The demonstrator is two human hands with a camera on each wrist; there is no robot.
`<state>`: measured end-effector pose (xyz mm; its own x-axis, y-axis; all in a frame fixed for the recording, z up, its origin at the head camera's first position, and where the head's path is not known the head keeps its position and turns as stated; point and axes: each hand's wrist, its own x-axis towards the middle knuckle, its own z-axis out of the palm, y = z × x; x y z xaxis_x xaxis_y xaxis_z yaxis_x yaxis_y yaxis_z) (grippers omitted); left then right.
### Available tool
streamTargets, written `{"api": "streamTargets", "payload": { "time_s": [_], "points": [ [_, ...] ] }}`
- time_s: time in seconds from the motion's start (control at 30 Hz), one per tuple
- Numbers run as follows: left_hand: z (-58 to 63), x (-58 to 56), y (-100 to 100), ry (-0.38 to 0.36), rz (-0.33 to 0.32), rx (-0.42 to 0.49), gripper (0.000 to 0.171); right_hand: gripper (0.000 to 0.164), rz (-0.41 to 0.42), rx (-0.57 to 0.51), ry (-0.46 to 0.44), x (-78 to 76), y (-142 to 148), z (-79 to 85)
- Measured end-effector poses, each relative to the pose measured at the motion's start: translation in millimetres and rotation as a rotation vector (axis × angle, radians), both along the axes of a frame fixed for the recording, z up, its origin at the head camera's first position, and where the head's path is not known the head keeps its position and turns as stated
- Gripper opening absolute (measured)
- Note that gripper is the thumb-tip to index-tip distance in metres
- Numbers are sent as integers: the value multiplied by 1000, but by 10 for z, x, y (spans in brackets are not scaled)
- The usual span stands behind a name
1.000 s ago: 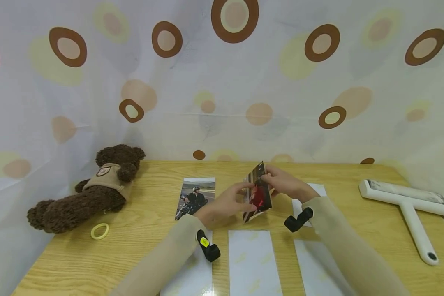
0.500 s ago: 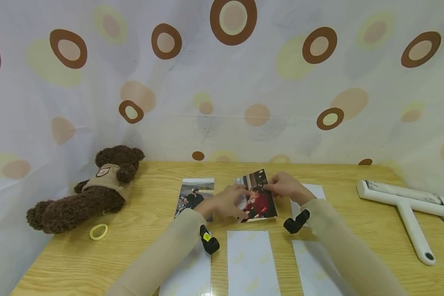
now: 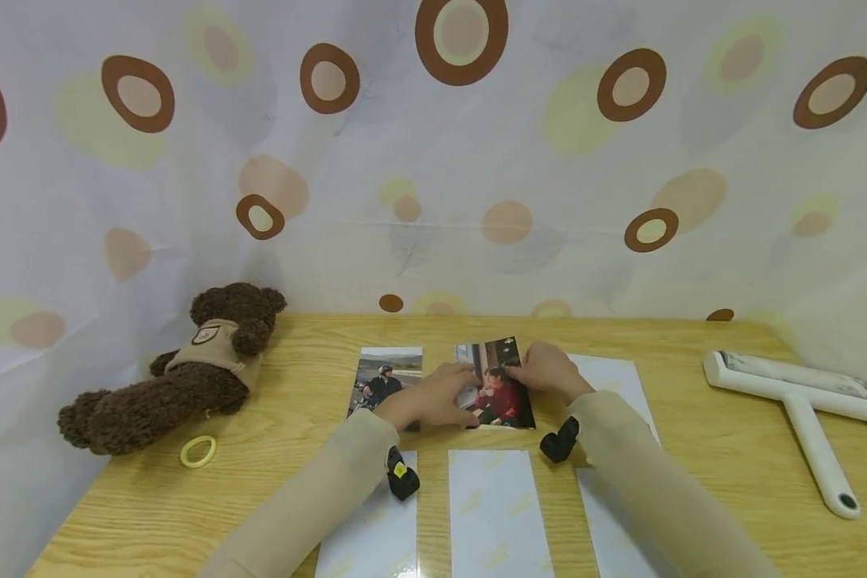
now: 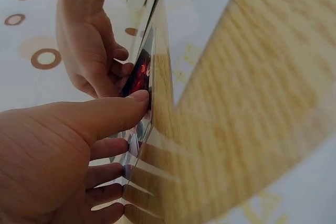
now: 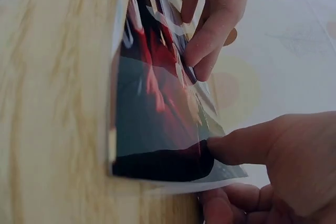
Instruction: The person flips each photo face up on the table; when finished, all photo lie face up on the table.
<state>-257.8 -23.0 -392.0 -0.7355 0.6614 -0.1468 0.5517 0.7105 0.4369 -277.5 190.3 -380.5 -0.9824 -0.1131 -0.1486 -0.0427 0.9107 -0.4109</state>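
Note:
A photo print (image 3: 502, 397) showing a person in red lies low over the back middle of the table, tilted in the wrist views. My left hand (image 3: 439, 396) holds its left side, thumb at the near corner and fingers along the edge. From the other side my right hand (image 3: 549, 369) pinches the right edge, thumb on the glossy face and fingers underneath, as the right wrist view shows. To the left, another photo (image 3: 381, 384) of a motorcycle rider lies face up, partly covered by my left wrist. A white sheet (image 3: 612, 377) lies beside my right hand.
Along the front lie white sheets with faint yellow marks, among them a middle sheet (image 3: 498, 514) and a right sheet (image 3: 610, 514). A brown teddy bear (image 3: 209, 361) and a yellow ring (image 3: 198, 452) are at left. A white T-shaped roller (image 3: 802, 409) lies at right.
The photo print has come down from nearly upright to lying low over the table, turned face up and shifted slightly left. Both hands moved with it, still at its sides.

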Motion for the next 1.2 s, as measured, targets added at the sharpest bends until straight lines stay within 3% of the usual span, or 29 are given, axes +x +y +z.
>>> {"api": "streamTargets", "payload": {
  "time_s": [0.17, 0.3, 0.5, 0.7, 0.9, 1.13, 1.2],
  "points": [
    [5, 11, -9, -9, 6, -2, 58, 53, -22, 91, 2, 4, -33, -11],
    [24, 5, 20, 31, -22, -58, 57, 51, -19, 112, 42, 21, -55, -20],
    [95, 20, 105, 67, -38, -137, 50, 35, -3, 20, 52, 52, -4, 1],
    [142, 42, 215, 74, -56, -75, 44, 26, 50, -49, 81, 69, 169, 23],
    [155, 1, 484, 127, -123, -37, 41, 23, 59, -112, 108, 76, 410, 55],
    [74, -17, 820, 91, -138, -36, 40, 23, 84, -115, 116, 86, 612, 33],
    [68, -30, 925, 114, -162, -27, 40, 24, 89, -118, 107, 89, 688, 23]
  ]
}}
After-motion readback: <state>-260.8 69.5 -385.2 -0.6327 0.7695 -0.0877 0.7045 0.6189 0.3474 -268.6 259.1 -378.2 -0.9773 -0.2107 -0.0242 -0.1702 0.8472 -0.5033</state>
